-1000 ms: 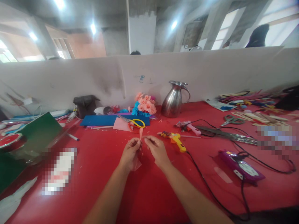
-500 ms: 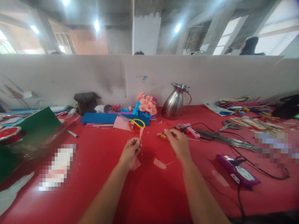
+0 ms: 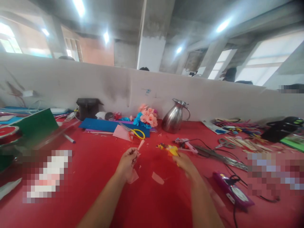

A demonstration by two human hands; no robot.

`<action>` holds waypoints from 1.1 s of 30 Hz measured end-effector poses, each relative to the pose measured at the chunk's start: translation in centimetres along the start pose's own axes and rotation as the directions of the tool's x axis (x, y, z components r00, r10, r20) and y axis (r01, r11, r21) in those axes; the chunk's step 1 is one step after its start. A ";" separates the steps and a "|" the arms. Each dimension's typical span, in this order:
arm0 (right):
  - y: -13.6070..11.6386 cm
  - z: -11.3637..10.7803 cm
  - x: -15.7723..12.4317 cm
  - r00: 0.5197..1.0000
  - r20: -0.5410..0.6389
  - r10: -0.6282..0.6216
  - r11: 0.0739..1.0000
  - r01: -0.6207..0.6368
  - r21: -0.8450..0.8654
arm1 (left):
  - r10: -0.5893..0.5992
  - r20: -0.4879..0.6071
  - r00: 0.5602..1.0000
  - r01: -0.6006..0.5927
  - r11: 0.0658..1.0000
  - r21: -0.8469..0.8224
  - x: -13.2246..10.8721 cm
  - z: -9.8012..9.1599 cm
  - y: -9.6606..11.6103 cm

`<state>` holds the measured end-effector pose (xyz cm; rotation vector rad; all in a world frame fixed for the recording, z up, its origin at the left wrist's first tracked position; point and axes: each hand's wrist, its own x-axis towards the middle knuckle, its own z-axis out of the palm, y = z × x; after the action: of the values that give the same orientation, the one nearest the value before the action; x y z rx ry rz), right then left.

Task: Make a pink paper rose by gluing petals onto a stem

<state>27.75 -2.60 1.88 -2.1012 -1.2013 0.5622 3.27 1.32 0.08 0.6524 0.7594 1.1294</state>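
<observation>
Closed in a pinch, my left hand (image 3: 129, 160) holds a narrow, upright strip of pink paper (image 3: 141, 144). A wider pale pink paper piece (image 3: 133, 176) hangs below that hand. My right hand (image 3: 186, 162) is closed round a yellow thing with an orange part (image 3: 173, 150); it is too blurred to name. Just left of it lie small red and yellow bits (image 3: 161, 146). Between my forearms, a cut pink paper piece (image 3: 158, 178) rests on the red table (image 3: 152, 205). Yellow-handled scissors (image 3: 138, 133) lie farther back, partly over a pink sheet (image 3: 121, 132).
A steel jug (image 3: 174, 117) stands at the back beside pink and blue paper flowers (image 3: 148, 116). To the right are a pink corded tool (image 3: 190, 147), clear sticks (image 3: 218, 156), green-handled scissors (image 3: 225, 144) and a purple power strip (image 3: 232, 191). A green board (image 3: 39, 123) stands left.
My right hand has moved downward, and the yellow thing now shows at its fingers. My left hand still pinches the pink paper. The camera view has tilted and shifted upward.
</observation>
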 end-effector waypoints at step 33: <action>-5.6 3.9 -5.8 0.901 0.075 -0.427 0.888 0.402 0.223 | 0.179 -0.190 0.965 -0.149 0.975 0.163 0.0 -0.2 0.3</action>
<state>19.16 -4.30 3.40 -1.5910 -1.5416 0.5884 2.98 1.44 0.19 0.7419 0.9844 1.3154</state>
